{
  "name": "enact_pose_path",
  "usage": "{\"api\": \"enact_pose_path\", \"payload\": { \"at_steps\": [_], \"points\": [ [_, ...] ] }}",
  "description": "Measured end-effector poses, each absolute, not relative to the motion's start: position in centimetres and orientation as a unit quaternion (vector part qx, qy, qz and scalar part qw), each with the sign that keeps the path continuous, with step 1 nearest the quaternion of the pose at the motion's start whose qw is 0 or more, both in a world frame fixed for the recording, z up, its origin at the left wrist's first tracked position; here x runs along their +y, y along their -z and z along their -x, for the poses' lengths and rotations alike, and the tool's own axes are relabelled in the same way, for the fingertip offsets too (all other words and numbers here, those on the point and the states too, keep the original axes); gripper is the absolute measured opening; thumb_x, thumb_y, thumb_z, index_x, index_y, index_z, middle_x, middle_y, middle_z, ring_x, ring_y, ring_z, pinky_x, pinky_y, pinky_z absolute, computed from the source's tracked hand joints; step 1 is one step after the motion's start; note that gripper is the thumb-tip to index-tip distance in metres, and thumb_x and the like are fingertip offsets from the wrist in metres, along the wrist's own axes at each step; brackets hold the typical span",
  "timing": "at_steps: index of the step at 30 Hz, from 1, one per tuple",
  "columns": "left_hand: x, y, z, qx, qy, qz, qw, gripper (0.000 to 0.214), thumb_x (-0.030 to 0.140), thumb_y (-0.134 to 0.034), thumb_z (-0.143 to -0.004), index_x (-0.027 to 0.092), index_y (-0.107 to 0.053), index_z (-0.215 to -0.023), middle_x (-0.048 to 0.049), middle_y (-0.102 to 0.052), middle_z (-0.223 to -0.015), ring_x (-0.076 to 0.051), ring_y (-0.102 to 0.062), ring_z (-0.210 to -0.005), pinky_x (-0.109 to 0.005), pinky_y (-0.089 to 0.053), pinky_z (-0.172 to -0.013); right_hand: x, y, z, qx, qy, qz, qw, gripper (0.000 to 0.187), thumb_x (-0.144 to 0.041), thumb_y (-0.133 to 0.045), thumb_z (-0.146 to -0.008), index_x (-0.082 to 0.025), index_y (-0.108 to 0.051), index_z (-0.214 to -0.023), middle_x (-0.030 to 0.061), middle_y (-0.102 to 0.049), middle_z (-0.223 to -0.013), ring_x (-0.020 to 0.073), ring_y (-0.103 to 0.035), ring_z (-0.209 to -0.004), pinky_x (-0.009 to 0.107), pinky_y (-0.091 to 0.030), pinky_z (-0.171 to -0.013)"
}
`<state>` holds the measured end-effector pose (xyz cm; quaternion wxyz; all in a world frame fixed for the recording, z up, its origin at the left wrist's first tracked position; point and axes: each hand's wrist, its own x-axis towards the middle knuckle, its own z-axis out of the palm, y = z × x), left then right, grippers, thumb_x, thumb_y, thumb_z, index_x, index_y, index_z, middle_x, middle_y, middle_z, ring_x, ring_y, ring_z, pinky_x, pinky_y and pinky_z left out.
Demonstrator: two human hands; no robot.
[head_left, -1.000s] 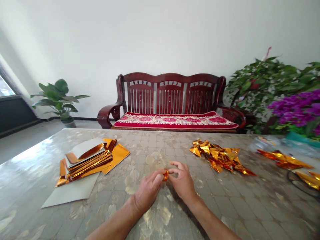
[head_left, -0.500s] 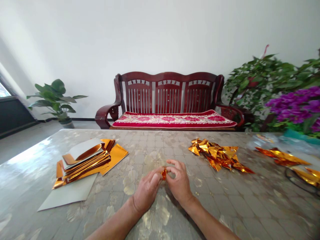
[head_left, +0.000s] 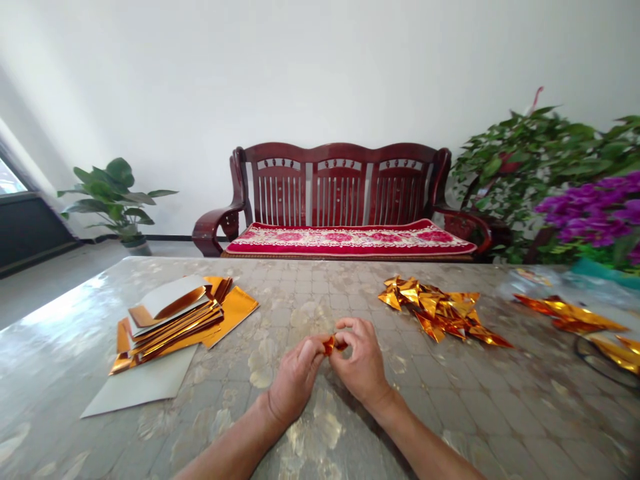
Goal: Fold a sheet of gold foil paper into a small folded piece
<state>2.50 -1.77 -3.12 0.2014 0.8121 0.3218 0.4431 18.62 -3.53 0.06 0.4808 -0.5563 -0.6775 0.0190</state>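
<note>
My left hand (head_left: pixel 296 379) and my right hand (head_left: pixel 361 364) meet at the middle of the table, both pinching one small folded piece of gold foil paper (head_left: pixel 329 345) between their fingertips. Most of the piece is hidden by the fingers. A stack of flat gold foil sheets (head_left: pixel 175 317) lies to the left, with a white sheet (head_left: pixel 143 385) beneath it. To the right lies a heap of folded gold foil pieces (head_left: pixel 441 314).
The table (head_left: pixel 500 407) has a glossy patterned cover. More gold foil scraps (head_left: pixel 575 316) and a dark round object (head_left: pixel 603 360) lie at the far right by purple flowers (head_left: pixel 595 213). A red wooden bench (head_left: pixel 340 203) and a potted plant (head_left: pixel 116 197) stand behind.
My fingers have worked the small foil piece, with both hands drawn slightly closer together. The view has shifted slightly; nothing else on the table moved.
</note>
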Motion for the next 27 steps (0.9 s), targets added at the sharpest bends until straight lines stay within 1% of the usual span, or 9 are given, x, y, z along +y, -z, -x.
{"api": "enact_pose_path", "payload": {
  "at_steps": [6,11,13,16,18,21,23,27],
  "points": [
    [-1.8,3.0,-2.7,0.325,-0.456,-0.791,0.245,0.011,0.021,-0.044,-0.1,0.024,-0.054,-0.099,-0.003,-0.068,-0.112,-0.013,-0.065,-0.102,-0.025,-0.051,-0.09,-3.7,-0.3,-18.6,-0.681,-0.009,0.56,0.473,0.013,-0.01,-0.06,-0.069,-0.022,-0.059,-0.065,0.006,-0.06,-0.091,0.0231,-0.052,-0.094,0.036,-0.044,-0.084],
    [-1.9,2.9,-2.8,0.335,-0.468,-0.764,0.291,0.01,0.024,-0.046,-0.099,0.023,-0.056,-0.095,-0.0025,-0.069,-0.108,-0.014,-0.065,-0.099,-0.025,-0.051,-0.088,-3.8,-0.5,-18.4,-0.686,-0.013,0.567,0.457,0.013,-0.01,-0.059,-0.07,-0.022,-0.056,-0.066,0.0061,-0.06,-0.091,0.0233,-0.052,-0.094,0.036,-0.042,-0.084],
    [-1.8,2.9,-2.9,0.346,-0.478,-0.742,0.318,0.009,0.026,-0.049,-0.098,0.022,-0.056,-0.093,-0.0024,-0.07,-0.105,-0.014,-0.066,-0.097,-0.026,-0.051,-0.087,-3.9,-0.7,-18.5,-0.694,-0.025,0.564,0.446,0.011,-0.011,-0.059,-0.072,-0.022,-0.057,-0.069,0.0061,-0.061,-0.094,0.0239,-0.052,-0.097,0.038,-0.042,-0.087],
    [-1.0,2.9,-2.7,0.373,-0.509,-0.681,0.372,0.01,0.029,-0.053,-0.095,0.021,-0.058,-0.093,-0.0028,-0.071,-0.099,-0.016,-0.067,-0.092,-0.028,-0.052,-0.085,-3.9,-1.0,-19.4,-0.711,-0.057,0.539,0.448,0.008,-0.015,-0.056,-0.079,-0.022,-0.06,-0.082,0.0064,-0.062,-0.107,0.025,-0.052,-0.107,0.041,-0.041,-0.094],
    [-0.2,2.8,-2.5,0.38,-0.534,-0.628,0.42,0.013,0.032,-0.055,-0.092,0.02,-0.059,-0.092,-0.0032,-0.071,-0.094,-0.017,-0.067,-0.089,-0.031,-0.055,-0.083,-3.8,-1.0,-20.4,-0.717,-0.074,0.513,0.467,0.014,-0.015,-0.053,-0.081,-0.022,-0.059,-0.091,0.0066,-0.06,-0.117,0.025,-0.05,-0.114,0.042,-0.039,-0.1],
    [0.6,2.6,-2.2,0.371,-0.554,-0.562,0.489,0.019,0.038,-0.06,-0.087,0.019,-0.059,-0.087,-0.0036,-0.071,-0.092,-0.019,-0.068,-0.088,-0.034,-0.057,-0.082,-3.5,-0.9,-21.8,-0.739,-0.083,0.475,0.47,0.03,-0.009,-0.051,-0.076,-0.023,-0.058,-0.102,0.0066,-0.056,-0.126,0.0244,-0.049,-0.12,0.043,-0.039,-0.103],
    [0.9,2.5,-2.1,0.365,-0.555,-0.533,0.524,0.022,0.04,-0.064,-0.082,0.019,-0.057,-0.084,-0.0036,-0.072,-0.091,-0.019,-0.068,-0.087,-0.034,-0.057,-0.081,-3.2,-0.7,-22.4,-0.764,-0.076,0.454,0.453,0.037,-0.006,-0.051,-0.075,-0.024,-0.059,-0.106,0.0065,-0.055,-0.126,0.0239,-0.05,-0.119,0.042,-0.04,-0.103],
    [0.8,2.2,-2.1,0.379,-0.528,-0.509,0.564,0.026,0.041,-0.068,-0.077,0.019,-0.053,-0.08,-0.001,-0.069,-0.082,-0.017,-0.067,-0.078,-0.03,-0.056,-0.074,-2.9,-0.4,-22.8,-0.799,-0.055,0.431,0.416,0.041,-0.003,-0.054,-0.077,-0.026,-0.063,-0.109,0.0058,-0.057,-0.119,0.0222,-0.054,-0.113,0.039,-0.044,-0.098]
  ]
}}
